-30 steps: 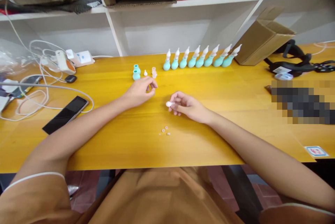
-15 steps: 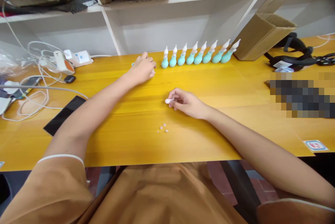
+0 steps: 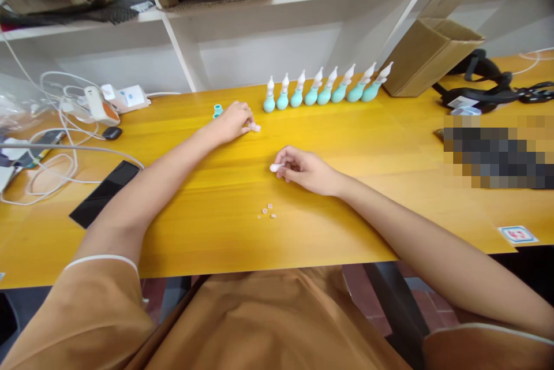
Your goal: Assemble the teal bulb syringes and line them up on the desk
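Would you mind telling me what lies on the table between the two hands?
Only bare table shows between the left hand and right hand, head view.

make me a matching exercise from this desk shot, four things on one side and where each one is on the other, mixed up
Things:
1. row of teal bulbs with white tips
2. black phone
3. tiny white rings
4. cardboard box

Places:
A. near the table's front edge, between the two forearms
B. lying flat to the left of the left arm
C. lined up along the back of the table
D. tilted at the right end of the row

Pairs: 1-C, 2-B, 3-A, 4-D
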Tool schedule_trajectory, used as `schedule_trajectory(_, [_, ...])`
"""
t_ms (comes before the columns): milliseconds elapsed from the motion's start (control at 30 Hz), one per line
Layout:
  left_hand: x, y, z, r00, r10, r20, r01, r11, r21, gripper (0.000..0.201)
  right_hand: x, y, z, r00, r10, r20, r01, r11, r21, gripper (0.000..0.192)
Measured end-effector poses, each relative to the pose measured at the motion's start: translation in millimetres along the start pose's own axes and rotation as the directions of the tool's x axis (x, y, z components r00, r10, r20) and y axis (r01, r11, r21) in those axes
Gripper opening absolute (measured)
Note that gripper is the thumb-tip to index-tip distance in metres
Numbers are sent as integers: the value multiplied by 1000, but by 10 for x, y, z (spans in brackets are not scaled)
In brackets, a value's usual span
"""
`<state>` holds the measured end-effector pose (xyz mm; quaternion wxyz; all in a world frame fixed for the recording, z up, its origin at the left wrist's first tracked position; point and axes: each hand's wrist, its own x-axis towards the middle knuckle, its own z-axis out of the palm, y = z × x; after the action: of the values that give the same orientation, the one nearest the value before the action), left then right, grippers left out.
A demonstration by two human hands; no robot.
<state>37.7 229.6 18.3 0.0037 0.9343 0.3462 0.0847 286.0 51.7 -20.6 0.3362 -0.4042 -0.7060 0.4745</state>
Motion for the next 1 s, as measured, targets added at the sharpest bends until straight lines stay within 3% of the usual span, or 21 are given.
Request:
schedule_trajectory(133, [-168,220,-36,1000,18,10,-18,1000,-11,16,-3,5,-2,1000,-9,-12,8,999,-48,31])
schedule_trajectory(300, [-665,558,-23,999,1,35,4,989,-150,8,-30,-37,-25,998,-56,-3,54,973,-224,23])
schedule_trajectory(500, [-1209,870,34,996,-65,-58,41,935,-352,8,-65,-94,-40,997,-81,18,82,916,-393,14])
schedule_trajectory(667, [-1244,912,113,996,-67,-54,35,891,-452,24,-95,-105,-54,995,-87,40,96,879,-468,11])
schedule_trajectory(1000, [-1232,911,129,991,49,-127,-111,836,-538,12,-145,-148,-97,986,-155,58,157,765,-625,15])
